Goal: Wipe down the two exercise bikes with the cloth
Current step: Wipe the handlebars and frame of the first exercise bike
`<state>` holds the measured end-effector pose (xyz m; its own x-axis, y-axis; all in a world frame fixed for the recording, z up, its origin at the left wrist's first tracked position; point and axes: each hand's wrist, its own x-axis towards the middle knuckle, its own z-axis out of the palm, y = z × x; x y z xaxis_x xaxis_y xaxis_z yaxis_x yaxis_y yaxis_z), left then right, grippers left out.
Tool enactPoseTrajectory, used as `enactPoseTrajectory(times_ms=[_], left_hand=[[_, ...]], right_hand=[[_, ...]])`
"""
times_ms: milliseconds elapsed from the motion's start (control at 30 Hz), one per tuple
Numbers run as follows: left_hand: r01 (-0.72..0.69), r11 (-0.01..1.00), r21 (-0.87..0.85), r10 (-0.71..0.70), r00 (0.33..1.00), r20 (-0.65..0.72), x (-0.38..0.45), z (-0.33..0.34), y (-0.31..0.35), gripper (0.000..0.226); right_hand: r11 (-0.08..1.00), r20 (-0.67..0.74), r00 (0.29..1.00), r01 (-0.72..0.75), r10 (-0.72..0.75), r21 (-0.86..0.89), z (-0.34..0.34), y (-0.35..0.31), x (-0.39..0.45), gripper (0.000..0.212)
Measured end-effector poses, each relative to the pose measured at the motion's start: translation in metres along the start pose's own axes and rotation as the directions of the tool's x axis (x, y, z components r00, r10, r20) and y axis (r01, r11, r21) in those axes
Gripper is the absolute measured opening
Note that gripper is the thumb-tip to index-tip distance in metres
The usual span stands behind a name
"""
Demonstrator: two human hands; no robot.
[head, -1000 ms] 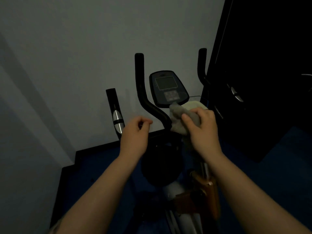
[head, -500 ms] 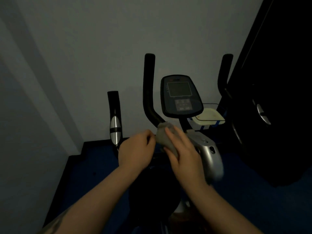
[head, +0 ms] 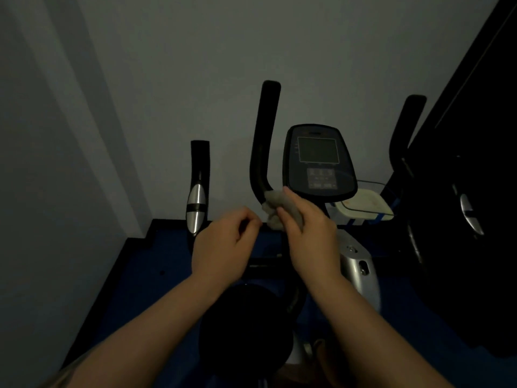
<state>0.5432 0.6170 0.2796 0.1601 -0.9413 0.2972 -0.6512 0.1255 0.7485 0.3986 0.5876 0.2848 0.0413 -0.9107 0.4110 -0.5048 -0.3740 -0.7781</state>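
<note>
Head view, bike: the near exercise bike (head: 355, 273) stands in the middle of the frame, its dark console (head: 319, 161) at about 1 o'clock from the hands and its black seat (head: 246, 326) at 6 o'clock.
Head view, cloth: the grey cloth (head: 275, 208) is bunched against the lower bend of the upright black handlebar (head: 264, 147), just left of the console.
Right hand: the right hand (head: 310, 236) grips the cloth, fingers curled round it and pressing it to the bar.
Left hand: the left hand (head: 223, 247) hovers just left of the cloth, fingers loosely curled; it seems to hold nothing, though the dim light makes that hard to confirm.
Other parts: a short grip with a silver sensor (head: 195, 205) stands at 10 o'clock; the second handlebar (head: 405, 130) rises at 2 o'clock.
Second bike: a dark shape at 3 o'clock may be it; too dark to tell.
Step, judged: wiping the handlebar.
Risk: the bunched cloth could slide off the round bar, since only part of it wraps the tube.
Risk: a stray swipe could press the console buttons.
Risk: poor light may leave patches missed.
</note>
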Motion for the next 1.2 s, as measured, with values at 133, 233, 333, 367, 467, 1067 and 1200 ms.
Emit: enactPoseTrajectory(times_ms=[133,233,333,367,467,1067,1200], left_hand=[[-0.031,0.998,-0.046,0.03,0.999,-0.035,-0.003,-0.001,-0.002,0.015],[-0.048,0.998,-0.051,0.044,0.996,-0.072,-0.002,-0.001,-0.002,0.015],[-0.058,0.994,-0.095,0.048,0.994,-0.097,0.0,0.0,-0.004,0.016],[-0.064,0.989,-0.13,0.052,0.994,-0.093,0.0,0.0,-0.004,0.016],[-0.038,0.936,-0.35,0.013,0.997,-0.074,0.003,-0.006,-0.002,0.017],[-0.495,0.846,0.196,0.501,0.865,0.025,0.157,-0.06,-0.031,0.017],[-0.456,0.877,0.152,0.456,0.889,0.033,0.157,-0.059,-0.034,0.014]], right_hand=[[0.994,0.003,0.999,0.055,-0.055,-0.096,0.0,-0.003,-0.021,0.05],[0.985,0.065,0.996,0.077,-0.068,-0.154,-0.007,-0.002,-0.021,0.049],[0.99,0.061,0.996,0.066,-0.059,-0.124,0.005,-0.012,0.025,0.036],[0.988,0.061,0.996,0.076,-0.069,-0.131,0.011,-0.017,0.032,0.034],[0.975,0.04,0.997,0.07,-0.063,-0.209,0.011,-0.019,0.018,0.041],[0.981,-0.091,0.979,-0.188,0.183,-0.054,0.038,-0.055,0.101,0.031],[0.962,0.0,0.972,-0.231,0.234,-0.142,0.046,-0.04,0.088,0.04]])
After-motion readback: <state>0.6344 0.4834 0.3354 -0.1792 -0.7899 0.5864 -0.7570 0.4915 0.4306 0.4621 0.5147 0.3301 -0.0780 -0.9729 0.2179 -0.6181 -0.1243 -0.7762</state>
